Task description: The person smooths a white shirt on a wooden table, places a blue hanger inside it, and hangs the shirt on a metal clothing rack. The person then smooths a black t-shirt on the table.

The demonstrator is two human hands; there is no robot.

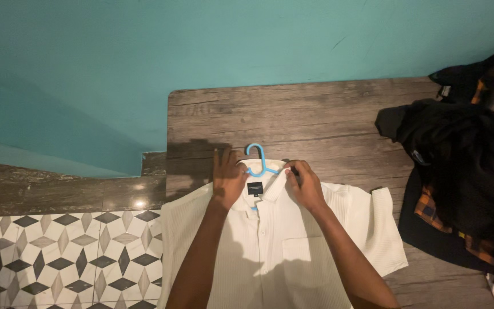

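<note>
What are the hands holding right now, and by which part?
Both hold the white shirt at its collar: right hand pinches the collar edge, left hand presses flat beside the blue hanger.

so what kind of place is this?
Likely a home room used for laundry: a white shirt on a blue hanger lies on a wooden table, dark clothes piled beside it, teal wall, patterned tile floor.

A small dark rectangular neck label sits inside the collar of the white shirt, just below centre of the frame. No packages, signs or screens show anywhere else.
</note>
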